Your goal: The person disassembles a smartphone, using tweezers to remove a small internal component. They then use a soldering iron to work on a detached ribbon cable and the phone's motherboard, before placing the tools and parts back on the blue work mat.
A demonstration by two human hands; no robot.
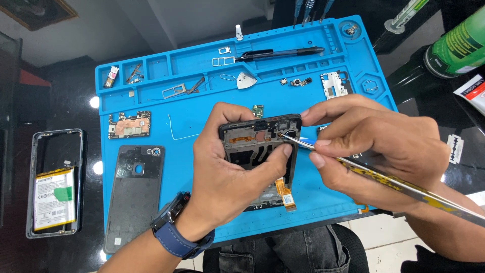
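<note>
My left hand [230, 177] grips an opened black phone frame [260, 134] above the blue work mat [323, 202], thumb pressed on its right side. An orange flex cable [286, 194] hangs from the frame's lower end. My right hand [374, 146] holds metal tweezers [303, 143] whose tip touches the upper right corner of the frame. A long yellow-patterned tool [414, 189] runs from that hand toward the lower right. A dark watch with a blue strap [174, 230] sits on my left wrist.
On the mat lie a circuit board [129, 125], a black back cover [135, 194], a black pen [283, 52], a white pick [246, 80], SIM trays and small parts. A second phone frame with a battery [54, 184] lies left. A green bottle [457, 45] stands top right.
</note>
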